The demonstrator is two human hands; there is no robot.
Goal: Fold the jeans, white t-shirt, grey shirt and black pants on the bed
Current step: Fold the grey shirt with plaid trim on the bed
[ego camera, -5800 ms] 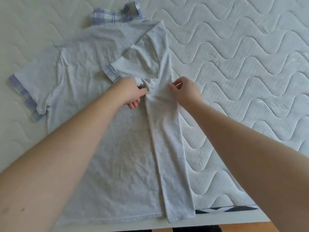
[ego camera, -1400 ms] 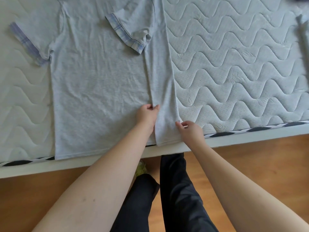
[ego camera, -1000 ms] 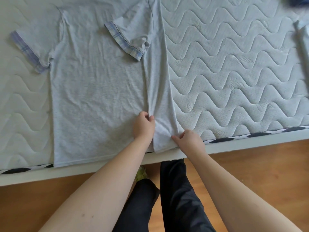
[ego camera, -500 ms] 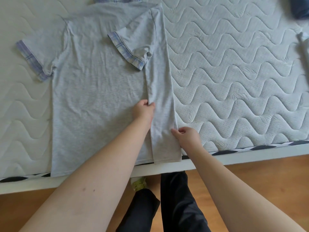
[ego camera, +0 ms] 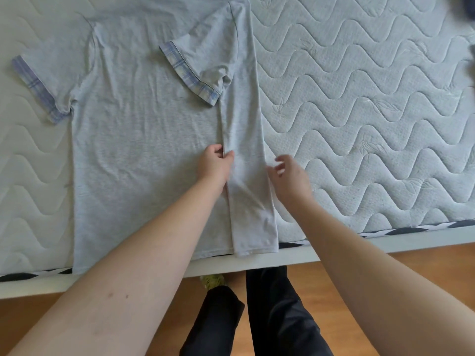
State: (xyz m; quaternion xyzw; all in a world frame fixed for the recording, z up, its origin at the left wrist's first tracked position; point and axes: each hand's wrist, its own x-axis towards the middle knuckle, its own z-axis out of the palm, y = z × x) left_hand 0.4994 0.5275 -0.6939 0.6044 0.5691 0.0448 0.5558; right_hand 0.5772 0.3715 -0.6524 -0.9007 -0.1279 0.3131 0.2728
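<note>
Grey shirt [ego camera: 144,140]: flat on the bed [ego camera: 359,124], right side folded inward.
Left hand [ego camera: 214,167]: pinches the folded edge.
Right hand [ego camera: 290,176]: fingers loosely spread beside the fold, holding nothing.

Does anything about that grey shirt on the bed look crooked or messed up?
Nothing is damaged. The grey shirt is only half folded: its right side lies over the body, the left sleeve juts out, and the hem overhangs the mattress.
</note>
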